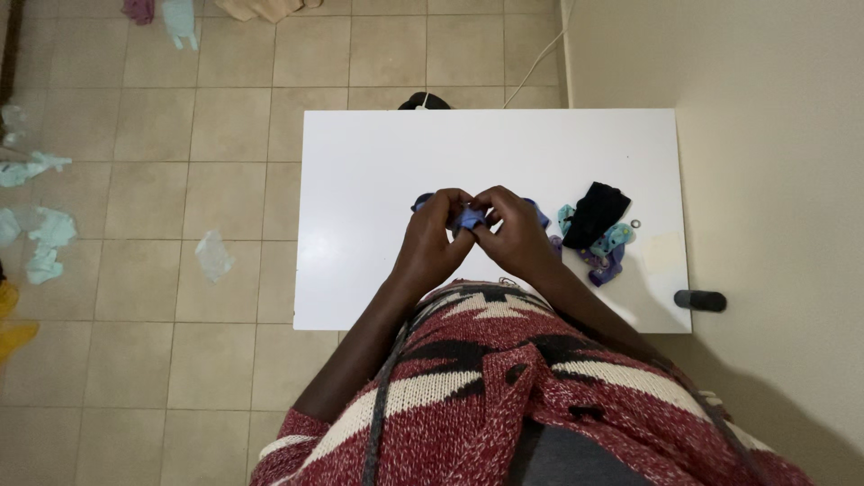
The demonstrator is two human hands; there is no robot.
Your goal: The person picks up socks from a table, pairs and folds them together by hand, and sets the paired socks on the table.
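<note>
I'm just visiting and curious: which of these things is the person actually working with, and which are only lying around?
In hand:
- left hand and right hand, both gripping the blue cloth
- white table beneath it

Lying about:
- black cloth and patterned cloths beside the hands
- small ring
- dark cylinder
- scattered cloths on the floor

Blue sock [468, 219] – soft knit cloth; table [378, 162] – smooth white, slight gloss; floor [225, 117] – matt tile.
</note>
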